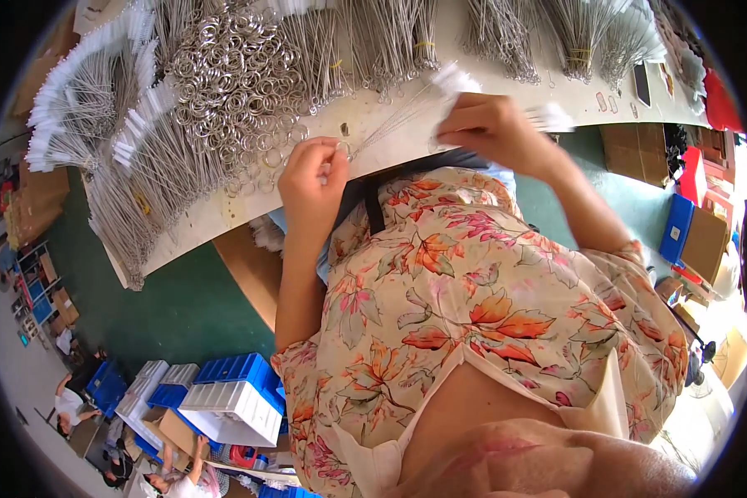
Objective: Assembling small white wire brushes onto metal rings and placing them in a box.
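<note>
My left hand [311, 170] pinches a small metal ring [343, 149] at the near edge of the white table [224, 212]. Several thin wire brushes [398, 112] hang from that ring and fan out toward my right hand [494, 126]. My right hand is closed on their white bristle ends [452, 80] just above the table edge. A heap of loose metal rings [236, 75] lies just left of and beyond my left hand. Both forearms reach up over my floral blouse.
Bundles of wire brushes [91, 100] with white tips cover the table's left side and far edge. Blue and white plastic bins [232, 394] stand on the green floor at lower left, where other people crouch. Cardboard boxes [705, 241] stand at right.
</note>
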A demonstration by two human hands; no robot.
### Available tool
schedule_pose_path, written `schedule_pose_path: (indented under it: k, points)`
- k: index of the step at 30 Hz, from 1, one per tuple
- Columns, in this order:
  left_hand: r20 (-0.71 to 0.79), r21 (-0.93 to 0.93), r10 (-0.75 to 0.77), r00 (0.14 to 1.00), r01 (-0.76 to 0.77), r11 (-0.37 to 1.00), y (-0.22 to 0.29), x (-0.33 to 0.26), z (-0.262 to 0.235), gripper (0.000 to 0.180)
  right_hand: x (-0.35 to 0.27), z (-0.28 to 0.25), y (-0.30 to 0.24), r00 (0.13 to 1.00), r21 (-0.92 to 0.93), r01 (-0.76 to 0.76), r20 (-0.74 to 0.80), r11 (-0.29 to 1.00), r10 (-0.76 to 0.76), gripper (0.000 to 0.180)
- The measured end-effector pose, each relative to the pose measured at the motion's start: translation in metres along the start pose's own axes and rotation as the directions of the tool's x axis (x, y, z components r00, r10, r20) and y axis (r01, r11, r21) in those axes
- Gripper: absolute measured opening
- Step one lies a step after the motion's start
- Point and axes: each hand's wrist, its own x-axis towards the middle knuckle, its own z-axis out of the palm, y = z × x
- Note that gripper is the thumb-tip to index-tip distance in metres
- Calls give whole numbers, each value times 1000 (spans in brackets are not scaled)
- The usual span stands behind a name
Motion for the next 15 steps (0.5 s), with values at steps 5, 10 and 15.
schedule_pose_path:
  k: [5, 10, 15]
  points:
    - [17, -736, -196, 980, 145, 661, 37, 16, -42, 5, 49, 48, -44, 955, 30, 289, -78, 957, -286, 8]
    - [53, -618, 90, 995, -38, 786, 31, 23, -78, 19, 61, 34, -65, 984, 361, 122, 81, 924, -162, 10]
    - [62, -598, 229, 971, -148, 788, 39, 27, -89, 22, 62, 27, -67, 946, 660, -186, 319, 728, -48, 20]
